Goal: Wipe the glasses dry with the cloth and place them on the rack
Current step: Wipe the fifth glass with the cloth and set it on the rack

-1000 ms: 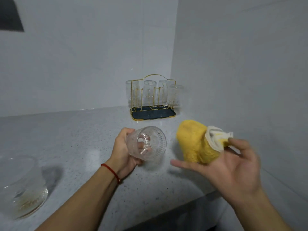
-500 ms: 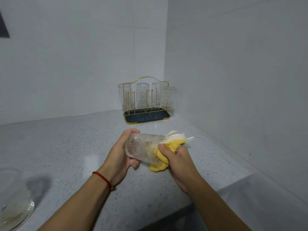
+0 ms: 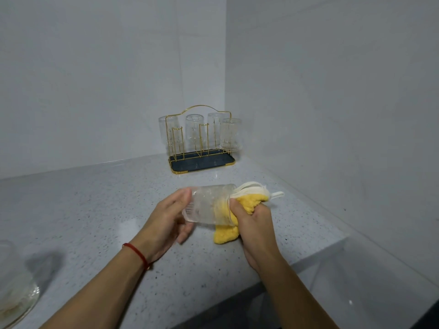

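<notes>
A clear ribbed glass (image 3: 207, 203) lies sideways above the counter, its mouth to the right. My left hand (image 3: 166, 222) grips its base end. My right hand (image 3: 255, 224) holds a yellow and white cloth (image 3: 247, 200), part of it pushed into the glass's mouth. In the far corner stands a gold wire rack (image 3: 199, 138) on a dark tray, with several glasses (image 3: 230, 134) upside down on its pegs.
A large glass bowl (image 3: 14, 295) holding some water sits at the left edge of the speckled grey counter (image 3: 95, 205). White walls close the back and the right side. The counter's front edge runs diagonally at lower right.
My right hand has brought the cloth to the glass and pushed it into the mouth. The glass turned from facing me to lying sideways.
</notes>
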`<state>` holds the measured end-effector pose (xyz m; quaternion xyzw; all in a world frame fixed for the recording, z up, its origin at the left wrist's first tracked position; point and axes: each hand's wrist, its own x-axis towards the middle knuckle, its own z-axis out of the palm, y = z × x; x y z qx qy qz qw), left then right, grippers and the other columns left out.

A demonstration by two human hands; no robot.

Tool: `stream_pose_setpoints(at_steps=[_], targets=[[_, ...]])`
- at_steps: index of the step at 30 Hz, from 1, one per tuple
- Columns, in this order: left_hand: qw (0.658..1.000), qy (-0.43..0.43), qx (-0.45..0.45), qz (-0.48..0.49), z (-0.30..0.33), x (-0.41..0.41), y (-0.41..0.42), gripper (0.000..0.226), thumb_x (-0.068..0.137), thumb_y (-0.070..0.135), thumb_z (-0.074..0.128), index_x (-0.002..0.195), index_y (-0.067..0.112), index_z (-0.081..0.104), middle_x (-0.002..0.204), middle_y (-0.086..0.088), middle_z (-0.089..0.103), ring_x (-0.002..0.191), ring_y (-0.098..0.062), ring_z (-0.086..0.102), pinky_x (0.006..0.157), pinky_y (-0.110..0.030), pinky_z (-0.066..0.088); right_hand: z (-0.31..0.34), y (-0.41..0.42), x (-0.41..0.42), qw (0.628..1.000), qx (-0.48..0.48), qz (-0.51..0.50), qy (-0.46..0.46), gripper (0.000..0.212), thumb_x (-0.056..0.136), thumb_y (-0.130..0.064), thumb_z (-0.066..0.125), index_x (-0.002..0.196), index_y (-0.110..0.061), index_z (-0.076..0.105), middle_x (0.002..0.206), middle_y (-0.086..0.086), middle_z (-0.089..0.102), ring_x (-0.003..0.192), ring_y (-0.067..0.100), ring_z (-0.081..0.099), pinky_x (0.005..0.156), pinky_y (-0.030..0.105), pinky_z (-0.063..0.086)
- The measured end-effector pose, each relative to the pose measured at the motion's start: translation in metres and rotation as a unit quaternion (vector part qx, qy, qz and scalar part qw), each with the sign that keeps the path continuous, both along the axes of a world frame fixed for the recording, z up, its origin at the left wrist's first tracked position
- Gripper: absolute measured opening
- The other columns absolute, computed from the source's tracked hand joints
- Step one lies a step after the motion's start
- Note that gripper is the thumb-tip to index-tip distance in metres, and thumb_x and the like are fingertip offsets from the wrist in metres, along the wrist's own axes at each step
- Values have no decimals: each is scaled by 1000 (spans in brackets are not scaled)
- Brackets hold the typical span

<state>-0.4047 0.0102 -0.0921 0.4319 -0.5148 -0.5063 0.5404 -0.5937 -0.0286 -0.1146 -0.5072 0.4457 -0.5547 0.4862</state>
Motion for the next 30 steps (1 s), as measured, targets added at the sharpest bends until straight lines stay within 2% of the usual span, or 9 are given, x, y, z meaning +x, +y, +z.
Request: stream_pose_setpoints(at_steps=[2, 5, 7, 11, 15, 17, 20, 24, 30], targets=[[995, -93, 26, 35, 1, -6, 1, 71, 98, 69, 40, 86, 10, 78, 54, -15, 56, 38, -19, 44, 45, -27, 42, 0, -1, -2, 1000, 10, -11, -10, 25, 89, -36, 74, 100, -15, 73, 97, 3, 79, 92, 21, 76, 87, 52, 62], [996, 72, 36, -39, 4, -2, 3, 38, 101, 49, 58, 128, 27, 73, 98, -22, 73, 60, -29, 61, 54, -36, 55, 0, 0, -2, 999, 17, -31, -11, 34, 84, -45, 74, 97, -14, 72, 94, 5, 78, 89, 24, 76, 83, 54, 63], [990, 123, 4, -76, 4, 4, 7, 42, 102, 27, 59, 143, 34, 61, 99, -20, 71, 59, -29, 59, 51, -35, 53, 0, 0, -1, 999, 16, -33, -10, 47, 74, -54, 73, 95, -13, 70, 93, 9, 77, 88, 29, 76, 80, 58, 62], [998, -61, 25, 13, -2, -5, 3, 68, 100, 64, 34, 105, 12, 77, 67, -20, 61, 48, -24, 50, 52, -31, 51, -1, 0, -3, 999, 16, -27, -9, 36, 77, -46, 73, 95, -14, 72, 91, 5, 78, 87, 25, 76, 82, 56, 63], [993, 102, 37, -43, 4, 1, 3, 49, 99, 35, 64, 147, 27, 57, 111, -21, 69, 70, -32, 62, 59, -37, 58, -1, 1, -4, 999, 6, -42, 8, 34, 82, -45, 73, 92, -12, 71, 87, 8, 78, 83, 28, 76, 78, 57, 62], [995, 83, 15, -48, 3, 4, 5, 41, 101, 26, 59, 142, 26, 62, 92, -21, 66, 61, -28, 59, 52, -35, 54, 0, 2, -3, 999, 2, -45, 7, 40, 78, -47, 73, 89, -9, 70, 88, 13, 76, 84, 35, 75, 75, 61, 60], [998, -48, 39, 20, -1, -5, 1, 70, 99, 62, 41, 119, 3, 72, 73, -25, 64, 52, -25, 56, 56, -33, 54, 2, 4, -3, 999, 0, -40, 9, 41, 78, -46, 73, 90, -7, 69, 89, 15, 75, 85, 35, 74, 75, 61, 60], [995, 84, 42, -29, 3, -3, 2, 43, 97, 34, 68, 138, 18, 64, 120, -25, 72, 83, -43, 69, 74, -43, 65, 2, 3, -3, 998, 3, -56, 19, 31, 88, -40, 73, 91, -9, 70, 88, 14, 76, 84, 33, 75, 76, 59, 61], [997, -41, 55, 17, 0, -11, 1, 63, 99, 58, 39, 126, 9, 68, 83, -30, 72, 56, -30, 65, 58, -36, 60, 1, 3, -2, 998, 13, -53, 6, 36, 83, -45, 73, 94, -10, 70, 91, 13, 77, 86, 32, 75, 77, 59, 62]])
